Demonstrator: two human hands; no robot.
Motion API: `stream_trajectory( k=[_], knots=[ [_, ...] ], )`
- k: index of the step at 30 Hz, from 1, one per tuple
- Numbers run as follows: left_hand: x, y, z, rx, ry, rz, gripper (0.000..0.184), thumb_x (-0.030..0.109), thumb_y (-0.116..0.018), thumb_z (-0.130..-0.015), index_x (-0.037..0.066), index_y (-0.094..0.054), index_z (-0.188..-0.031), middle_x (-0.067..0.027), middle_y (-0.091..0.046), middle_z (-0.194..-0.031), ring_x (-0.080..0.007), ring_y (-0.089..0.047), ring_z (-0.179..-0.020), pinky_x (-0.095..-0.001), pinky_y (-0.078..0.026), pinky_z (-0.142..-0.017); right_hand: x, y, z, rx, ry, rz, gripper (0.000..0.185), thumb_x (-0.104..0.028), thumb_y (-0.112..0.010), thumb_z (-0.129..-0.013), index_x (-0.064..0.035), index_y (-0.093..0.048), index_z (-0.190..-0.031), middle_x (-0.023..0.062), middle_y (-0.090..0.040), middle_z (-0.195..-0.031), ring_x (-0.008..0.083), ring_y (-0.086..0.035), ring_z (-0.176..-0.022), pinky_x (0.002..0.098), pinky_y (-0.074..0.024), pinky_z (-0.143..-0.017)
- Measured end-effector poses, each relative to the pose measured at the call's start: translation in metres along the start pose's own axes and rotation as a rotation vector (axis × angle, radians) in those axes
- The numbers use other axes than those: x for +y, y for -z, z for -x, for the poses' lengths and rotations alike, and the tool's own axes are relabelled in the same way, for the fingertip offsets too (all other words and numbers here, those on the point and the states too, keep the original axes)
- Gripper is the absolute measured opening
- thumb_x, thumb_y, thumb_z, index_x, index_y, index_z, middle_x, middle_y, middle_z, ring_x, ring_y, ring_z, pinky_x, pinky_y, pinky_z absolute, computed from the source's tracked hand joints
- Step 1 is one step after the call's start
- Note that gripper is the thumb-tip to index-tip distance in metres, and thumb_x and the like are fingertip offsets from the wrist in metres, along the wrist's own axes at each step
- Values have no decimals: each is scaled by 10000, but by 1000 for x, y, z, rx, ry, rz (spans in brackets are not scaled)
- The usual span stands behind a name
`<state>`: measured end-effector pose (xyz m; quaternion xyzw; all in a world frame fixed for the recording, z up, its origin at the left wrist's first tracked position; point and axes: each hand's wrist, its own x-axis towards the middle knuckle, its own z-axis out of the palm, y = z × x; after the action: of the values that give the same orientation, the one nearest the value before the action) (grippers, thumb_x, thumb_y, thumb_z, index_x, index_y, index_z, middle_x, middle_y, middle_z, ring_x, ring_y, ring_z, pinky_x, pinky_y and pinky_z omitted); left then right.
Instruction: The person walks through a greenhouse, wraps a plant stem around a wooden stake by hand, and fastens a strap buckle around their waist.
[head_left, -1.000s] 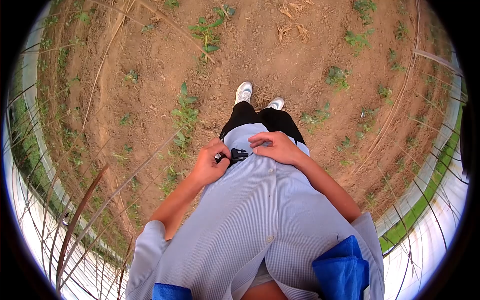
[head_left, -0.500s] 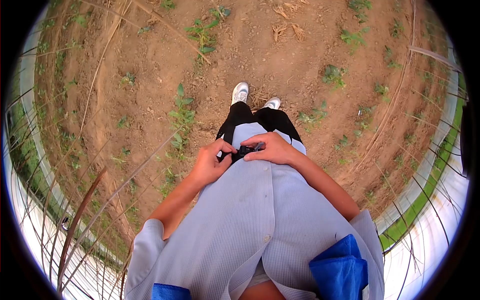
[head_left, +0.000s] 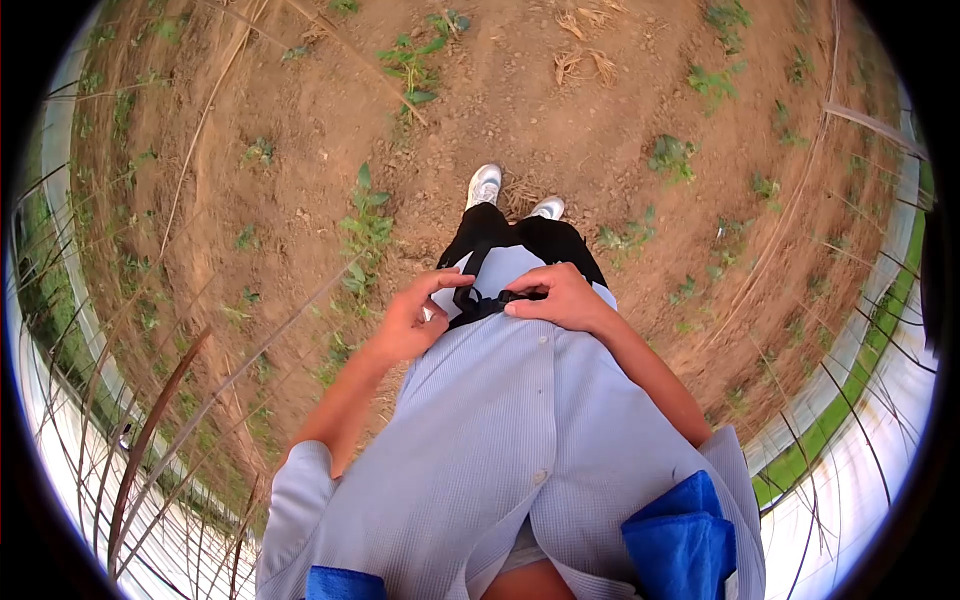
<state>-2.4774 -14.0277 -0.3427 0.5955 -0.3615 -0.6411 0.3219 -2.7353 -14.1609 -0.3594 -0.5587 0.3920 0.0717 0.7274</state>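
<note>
A black waist strap [head_left: 487,307] with a dark buckle [head_left: 507,297] crosses the front of the light checked shirt [head_left: 480,400]. My right hand [head_left: 565,298] pinches the buckle end between thumb and fingers. At the other side, my left hand [head_left: 408,314] has its fingertips on a loose length of strap, which bends upward past them; its thumb stands a little apart, lower down. How firmly the left fingers grip is hard to see. Black trousers [head_left: 540,240] show below the strap.
White shoes [head_left: 484,186] stand on brown soil [head_left: 300,200] between rows of small green plants [head_left: 367,225]. Thin dry stalks [head_left: 160,420] cross the left side. Blue cloth pieces [head_left: 680,540] hang at my chest. Pale sheeting and grass edge the view.
My left fingers have lifted and spread somewhat, and the strap's loose length now rises in a bend beside them. My right hand stays at the buckle.
</note>
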Motion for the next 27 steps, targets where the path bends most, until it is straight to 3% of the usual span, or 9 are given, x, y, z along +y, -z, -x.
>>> stream_trajectory(
  k=[2,8,11,14,17,20,22,24,27],
  knots=[
    [-1,6,-6,-70,-80,-302,574,-94,-639,-779,80,-643,-1326,-144,-677,-1191,-301,-656,-1131,-347,-576,-812,1,0,-4,-15,-6,-20,392,-280,-871,-825,-6,-788,-1093,94,-790,-963,136,-714,-840,291,-569,-797],
    [-22,22,-10,-149,-337,-412,333,-104,-685,-734,25,-727,-1038,-116,-661,-938,-344,-642,-960,-406,-543,-770,2,2,-8,-7,-16,-10,407,-302,-878,-818,2,-790,-1074,90,-792,-938,138,-712,-826,291,-564,-781],
    [-20,31,15,-27,-292,-439,229,-113,-712,-719,7,-714,-915,-112,-643,-861,-338,-634,-882,-419,-511,-741,1,6,-7,-17,-46,-5,397,-306,-874,-822,-2,-793,-1063,85,-790,-916,134,-709,-816,290,-559,-769],
    [-20,64,46,-10,-148,-562,243,-100,-711,-704,8,-716,-921,-125,-649,-878,-340,-635,-874,-426,-525,-748,4,10,-7,-42,-64,-12,381,-308,-870,-824,-11,-797,-1052,76,-787,-895,127,-705,-806,283,-551,-750],
    [-23,90,67,-241,113,-598,289,-16,-729,-745,27,-737,-1030,-155,-699,-979,-344,-666,-953,-407,-547,-785,6,12,-9,-69,-52,-46,367,-305,-866,-823,-20,-801,-1044,70,-783,-877,119,-700,-795,278,-541,-732],
    [21,75,47,-90,91,-708,400,105,-742,-797,46,-724,-1193,-182,-724,-1115,-349,-681,-1056,-398,-571,-860,4,10,-12,-66,31,-15,360,-297,-862,-820,-21,-803,-1044,72,-780,-864,121,-697,-782,279,-538,-725],
    [40,58,8,-66,22,-730,511,264,-768,-854,55,-682,-1313,-184,-724,-1206,-348,-680,-1121,-410,-572,-938,3,8,-12,-68,41,9,368,-299,-861,-815,-21,-803,-1048,79,-781,-868,133,-704,-788,284,-545,-734],
    [41,22,-28,-116,54,-481,536,328,-809,-867,33,-685,-1298,-181,-732,-1185,-312,-693,-1116,-410,-569,-938,-2,7,-13,-84,-7,15,384,-310,-861,-806,-21,-803,-1053,92,-785,-884,153,-721,-809,294,-559,-755],
    [27,-10,-62,-442,284,-87,512,281,-870,-844,65,-719,-1283,-81,-739,-1091,-175,-664,-1032,-369,-549,-878,1,7,-8,-53,38,9,422,-345,-865,-790,-20,-803,-1052,110,-790,-910,184,-746,-855,311,-576,-787]
  ],
)
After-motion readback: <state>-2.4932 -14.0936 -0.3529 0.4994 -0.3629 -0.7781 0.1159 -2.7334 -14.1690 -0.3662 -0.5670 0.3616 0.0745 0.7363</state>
